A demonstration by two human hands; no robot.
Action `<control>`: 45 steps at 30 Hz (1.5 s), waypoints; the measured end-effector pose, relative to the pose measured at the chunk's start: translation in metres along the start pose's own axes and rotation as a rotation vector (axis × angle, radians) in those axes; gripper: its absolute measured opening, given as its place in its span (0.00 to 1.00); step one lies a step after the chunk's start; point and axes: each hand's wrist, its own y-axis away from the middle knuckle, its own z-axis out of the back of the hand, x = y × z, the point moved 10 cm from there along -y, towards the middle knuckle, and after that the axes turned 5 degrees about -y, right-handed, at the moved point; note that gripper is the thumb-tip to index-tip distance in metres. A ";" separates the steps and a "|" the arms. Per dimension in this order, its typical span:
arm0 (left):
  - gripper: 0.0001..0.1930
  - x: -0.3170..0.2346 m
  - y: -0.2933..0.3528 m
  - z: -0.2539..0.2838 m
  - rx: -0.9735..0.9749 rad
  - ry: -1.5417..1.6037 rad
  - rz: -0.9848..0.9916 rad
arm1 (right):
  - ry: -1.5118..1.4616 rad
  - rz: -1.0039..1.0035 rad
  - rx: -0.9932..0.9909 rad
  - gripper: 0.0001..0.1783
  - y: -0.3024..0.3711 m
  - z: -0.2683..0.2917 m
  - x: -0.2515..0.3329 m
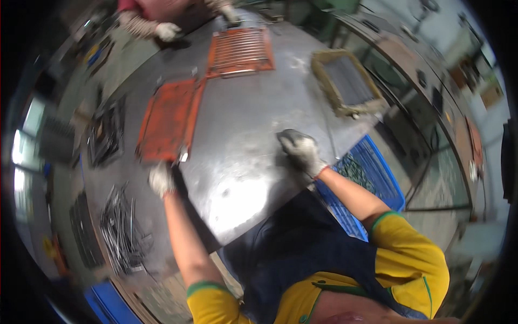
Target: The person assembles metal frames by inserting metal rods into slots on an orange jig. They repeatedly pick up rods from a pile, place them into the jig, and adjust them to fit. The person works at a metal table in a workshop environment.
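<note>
My left hand (pixel 161 181), in a pale work glove, is at the near edge of an orange-red rectangular metal plate (pixel 168 120) with raised side rails. Its fingers are blurred against that edge, so I cannot tell whether they grip it. My right hand (pixel 302 152), in a pale glove with dark finger parts, is over the right part of the steel tabletop (pixel 237 124). Its fingers are curled in, and whatever they may hold is hidden. Farther off lies a second orange-red frame (pixel 240 52) with a row of thin metal rods across it.
Across the table a co-worker's gloved hand (pixel 168 32) rests near the far edge. A cloth-edged tray (pixel 352 81) of thin grey rods stands at right, above a blue crate (pixel 372 181) of small greenish parts. Loose metal rods (pixel 121 232) and dark pieces (pixel 106 135) lie at left.
</note>
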 end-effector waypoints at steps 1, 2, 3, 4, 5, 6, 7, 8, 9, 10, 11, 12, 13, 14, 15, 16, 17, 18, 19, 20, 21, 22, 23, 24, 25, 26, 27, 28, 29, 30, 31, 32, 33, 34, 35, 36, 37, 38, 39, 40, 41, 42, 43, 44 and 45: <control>0.10 0.032 0.013 -0.005 -0.073 0.022 0.006 | -0.222 -0.316 0.141 0.14 -0.009 -0.007 -0.013; 0.09 0.074 0.022 -0.018 -0.047 0.022 0.101 | -0.457 -0.626 0.276 0.15 -0.016 -0.009 -0.013; 0.11 0.042 0.050 0.013 -0.008 0.419 0.332 | -0.673 -0.959 0.383 0.15 0.004 -0.012 -0.026; 0.15 0.045 0.065 0.022 0.050 0.430 0.387 | -0.695 -0.878 0.367 0.16 -0.001 -0.003 -0.028; 0.21 0.048 0.080 0.027 0.115 0.440 0.441 | -0.711 -0.799 0.358 0.17 -0.004 0.002 -0.033; 0.29 0.054 0.098 0.035 0.176 0.438 0.499 | -0.668 -0.693 0.304 0.16 -0.014 0.016 -0.037; 0.35 0.097 0.110 0.010 0.015 0.810 0.415 | -0.576 -0.580 0.206 0.16 -0.035 0.038 -0.045; 0.36 0.091 0.127 0.009 0.068 0.900 0.443 | -0.436 -0.517 0.111 0.17 -0.046 0.064 -0.067; 0.38 0.087 0.146 0.015 0.110 0.980 0.478 | -0.300 -0.499 0.041 0.18 -0.054 0.084 -0.093; 0.38 0.071 0.164 0.028 0.116 0.997 0.490 | -0.182 -0.542 0.012 0.19 -0.060 0.099 -0.124; 0.38 0.063 0.179 0.038 0.114 1.012 0.502 | -0.043 -0.698 0.006 0.21 -0.058 0.109 -0.168; 0.38 0.061 0.185 0.039 0.113 1.037 0.512 | -0.006 -0.756 0.046 0.21 -0.055 0.114 -0.205; 0.37 0.075 0.190 0.034 0.060 1.050 0.454 | 0.147 -0.653 0.018 0.25 -0.057 0.117 -0.225; 0.37 0.102 0.200 0.020 0.001 1.057 0.405 | 0.179 -0.802 0.269 0.22 -0.064 0.108 -0.231; 0.36 0.103 0.201 0.019 -0.002 1.027 0.384 | 0.273 -0.743 0.374 0.20 -0.063 0.099 -0.233; 0.36 0.104 0.202 0.020 -0.008 0.994 0.361 | 0.362 -0.683 0.480 0.17 -0.059 0.084 -0.238; 0.36 0.081 0.202 0.036 0.043 0.917 0.370 | 0.420 -0.660 0.485 0.15 -0.054 0.069 -0.254; 0.35 0.067 0.204 0.045 0.089 0.837 0.386 | 0.474 -0.629 0.495 0.14 -0.055 0.053 -0.265; 0.35 0.066 0.204 0.046 0.096 0.820 0.399 | 0.469 -0.628 0.544 0.13 -0.065 0.052 -0.262; 0.34 0.066 0.204 0.047 0.104 0.803 0.411 | 0.466 -0.631 0.613 0.14 -0.068 0.049 -0.256; 0.34 0.066 0.204 0.048 0.112 0.787 0.422 | 0.479 -0.675 0.558 0.14 -0.064 0.043 -0.266; 0.34 0.063 0.204 0.049 0.088 0.899 0.422 | 0.492 -0.703 0.498 0.14 -0.073 0.046 -0.261; 0.34 0.059 0.204 0.049 0.061 1.010 0.419 | 0.457 -0.749 0.563 0.14 -0.072 0.045 -0.261; 0.34 0.056 0.204 0.051 0.033 1.120 0.414 | 0.422 -0.795 0.629 0.15 -0.069 0.049 -0.262; 0.34 0.054 0.202 0.055 0.069 0.958 0.428 | 0.355 -0.853 0.662 0.16 -0.068 0.058 -0.266; 0.33 0.052 0.200 0.058 0.074 0.901 0.419 | 0.182 -0.989 0.600 0.13 -0.062 0.076 -0.271; 0.33 0.051 0.199 0.061 0.080 0.843 0.409 | 0.175 -0.916 0.627 0.13 -0.061 0.074 -0.279; 0.33 0.043 0.196 0.063 0.094 0.789 0.390 | 0.172 -0.852 0.650 0.13 -0.055 0.074 -0.291; 0.32 0.038 0.192 0.072 0.127 0.672 0.433 | 0.075 -0.780 0.599 0.14 -0.051 0.074 -0.293; 0.32 0.040 0.192 0.068 0.081 0.742 0.395 | -0.020 -0.709 0.547 0.15 -0.047 0.076 -0.295; 0.33 0.047 0.189 0.063 0.029 0.808 0.355 | -0.087 -0.718 0.486 0.16 -0.046 0.079 -0.295; 0.34 0.055 0.185 0.063 -0.020 0.868 0.312 | -0.155 -0.726 0.425 0.17 -0.046 0.083 -0.293; 0.33 0.067 0.181 0.055 0.064 0.804 0.339 | -0.188 -0.815 0.356 0.18 -0.042 0.086 -0.298; 0.33 0.083 0.176 0.048 0.046 0.849 0.297 | -0.223 -0.900 0.284 0.18 -0.039 0.091 -0.301; 0.32 0.099 0.173 0.032 0.027 0.896 0.253 | -0.366 -0.909 0.182 0.18 -0.036 0.091 -0.302; 0.32 0.107 0.172 0.025 0.009 0.939 0.211 | -0.336 -0.911 0.178 0.16 -0.038 0.094 -0.300; 0.32 0.108 0.174 0.025 0.038 0.881 0.247 | -0.303 -0.914 0.177 0.14 -0.041 0.099 -0.295; 0.32 0.102 0.175 0.028 0.070 0.823 0.281 | -0.268 -0.920 0.175 0.12 -0.041 0.104 -0.291; 0.32 0.096 0.176 0.033 0.100 0.765 0.316 | -0.424 -1.002 0.156 0.12 -0.029 0.093 -0.306; 0.32 0.088 0.179 0.042 0.103 0.700 0.346 | -0.414 -1.020 0.168 0.11 -0.030 0.090 -0.305; 0.31 0.080 0.184 0.051 0.106 0.632 0.385 | -0.385 -1.015 0.168 0.12 -0.035 0.093 -0.297; 0.31 0.080 0.191 0.056 0.109 0.564 0.426 | -0.358 -1.009 0.170 0.12 -0.039 0.094 -0.289; 0.31 0.083 0.193 0.051 0.056 0.561 0.403 | -0.266 -0.977 0.166 0.14 -0.036 0.095 -0.302; 0.30 0.084 0.192 0.045 0.001 0.560 0.374 | -0.176 -0.942 0.163 0.17 -0.036 0.098 -0.318; 0.29 0.089 0.195 0.038 -0.053 0.550 0.355 | -0.104 -0.871 0.147 0.19 -0.042 0.100 -0.320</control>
